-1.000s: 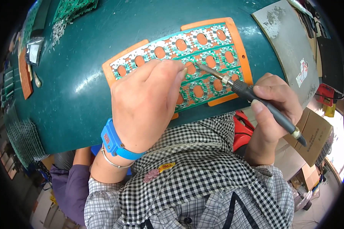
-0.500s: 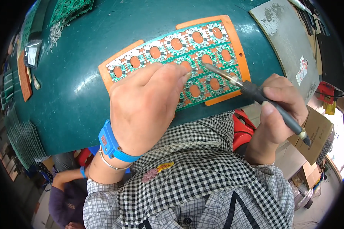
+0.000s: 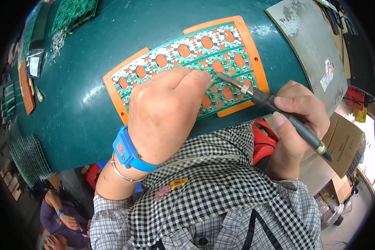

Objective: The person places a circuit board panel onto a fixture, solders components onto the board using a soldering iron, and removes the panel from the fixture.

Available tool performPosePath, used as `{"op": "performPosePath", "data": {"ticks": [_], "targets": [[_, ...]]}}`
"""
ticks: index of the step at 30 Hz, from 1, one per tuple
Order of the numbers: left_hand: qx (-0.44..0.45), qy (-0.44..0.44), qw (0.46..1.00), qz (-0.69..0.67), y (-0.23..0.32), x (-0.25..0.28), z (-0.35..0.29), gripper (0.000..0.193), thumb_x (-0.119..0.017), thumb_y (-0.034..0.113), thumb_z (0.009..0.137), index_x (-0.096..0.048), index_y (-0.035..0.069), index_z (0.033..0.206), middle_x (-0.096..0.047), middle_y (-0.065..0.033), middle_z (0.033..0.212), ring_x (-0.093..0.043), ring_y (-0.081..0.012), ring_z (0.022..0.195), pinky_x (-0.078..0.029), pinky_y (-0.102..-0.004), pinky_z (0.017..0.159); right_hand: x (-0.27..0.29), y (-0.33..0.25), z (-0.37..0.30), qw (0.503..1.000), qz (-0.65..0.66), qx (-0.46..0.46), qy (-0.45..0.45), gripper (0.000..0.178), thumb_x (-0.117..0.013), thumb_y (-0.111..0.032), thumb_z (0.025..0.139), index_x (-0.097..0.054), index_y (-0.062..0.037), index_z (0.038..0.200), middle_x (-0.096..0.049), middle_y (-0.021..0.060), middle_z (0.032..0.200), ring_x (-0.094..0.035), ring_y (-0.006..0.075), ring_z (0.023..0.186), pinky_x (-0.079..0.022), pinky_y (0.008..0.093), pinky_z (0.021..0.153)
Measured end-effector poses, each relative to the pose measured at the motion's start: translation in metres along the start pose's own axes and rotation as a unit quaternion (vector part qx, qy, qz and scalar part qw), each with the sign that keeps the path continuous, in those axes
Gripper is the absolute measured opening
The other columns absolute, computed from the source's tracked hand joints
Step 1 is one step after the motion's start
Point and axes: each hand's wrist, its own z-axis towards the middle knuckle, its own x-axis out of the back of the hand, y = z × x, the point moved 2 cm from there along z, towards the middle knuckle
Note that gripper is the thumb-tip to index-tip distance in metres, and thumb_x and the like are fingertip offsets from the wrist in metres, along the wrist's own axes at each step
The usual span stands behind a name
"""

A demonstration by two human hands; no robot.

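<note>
A panel of ring-shaped green and white circuit boards (image 3: 228, 48) lies in an orange tray (image 3: 249, 41) on the green table. My left hand (image 3: 164, 108) is over the lower left part of the panel, its thumb and fingers pinched together near the middle row. Whatever they hold is hidden behind the hand. My right hand (image 3: 302, 112) grips a soldering iron (image 3: 260, 98) by its dark handle. The iron slants to the upper left, its tip over a middle-row board close to my left fingertips. Whether the tip touches the board I cannot tell.
A worn grey board (image 3: 293, 41) lies at the right. Stacked green circuit panels (image 3: 73, 16), a small packet (image 3: 34, 64) and a mesh rack (image 3: 29, 152) are at the left. A cardboard box (image 3: 341, 143) is at the lower right. Another person (image 3: 64, 214) shows at the lower left.
My left hand has shifted right across the panel, covering more of its middle row. The view has slid slightly, and the iron keeps its place over the panel. The other person's arms have moved.
</note>
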Motion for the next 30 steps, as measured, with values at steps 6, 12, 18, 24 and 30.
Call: {"op": "performPosePath", "data": {"ticks": [6, 12, 18, 24, 30], "targets": [[0.055, 0.051, 0.996, -0.052, 0.007, 0.011, 0.001, 0.008, -0.075, -0.001, 0.079, -0.067, 0.001, 0.082, -0.064, -0.0061, 0.07, -0.064, -0.0135, 0.06, -0.048, -0.0254, 0.053, 0.014, 0.003, -0.007, 0.992, 0.065, -0.011, 0.106, 0.022, -0.072, -0.005, 0.069, -0.065, 0.0071, 0.086, -0.059, 0.0116, 0.071, -0.053, 0.0187, 0.063, -0.04, 0.0298, 0.059], [0.027, 0.053, 0.998, -0.021, 0.008, 0.009, 0.011, 0.007, -0.074, -0.001, 0.08, -0.068, 0.001, 0.083, -0.065, -0.0064, 0.07, -0.062, -0.0117, 0.058, -0.047, -0.0247, 0.052, 0.019, 0.006, 0.001, 0.998, 0.038, -0.008, 0.043, 0.023, -0.069, -0.001, 0.067, -0.065, 0.0089, 0.087, -0.059, 0.0124, 0.069, -0.053, 0.0188, 0.061, -0.04, 0.0294, 0.058], [0.028, 0.026, 0.999, 0.003, 0.002, -0.002, 0.013, 0.007, -0.072, 0.005, 0.082, -0.066, 0.004, 0.086, -0.066, -0.0092, 0.071, -0.063, -0.0214, 0.057, -0.048, -0.0316, 0.051, 0.015, 0.009, 0.007, 0.999, 0.016, -0.014, 0.023, 0.021, -0.065, 0.003, 0.062, -0.065, 0.0095, 0.083, -0.06, 0.0134, 0.068, -0.055, 0.0187, 0.059, -0.039, 0.0282, 0.055], [0.012, 0.02, 1.0, 0.013, -0.001, -0.005, 0.013, 0.008, -0.07, 0.009, 0.083, -0.064, 0.007, 0.086, -0.062, -0.0099, 0.068, -0.062, -0.0269, 0.058, -0.048, -0.0374, 0.049, 0.014, 0.011, 0.008, 1.0, 0.011, -0.016, 0.014, 0.021, -0.065, 0.003, 0.061, -0.065, 0.0093, 0.081, -0.061, 0.0134, 0.067, -0.055, 0.0183, 0.058, -0.039, 0.0278, 0.053], [0.035, 0.002, 0.999, -0.014, 0.009, 0.003, 0.011, 0.007, -0.075, 0.002, 0.08, -0.068, 0.003, 0.083, -0.066, -0.0072, 0.07, -0.064, -0.0168, 0.06, -0.049, -0.0265, 0.054, 0.019, 0.008, 0.004, 0.999, 0.013, -0.016, 0.028, 0.02, -0.066, 0.001, 0.063, -0.066, 0.0088, 0.082, -0.059, 0.0128, 0.068, -0.054, 0.0192, 0.059, -0.039, 0.0285, 0.055]]}}
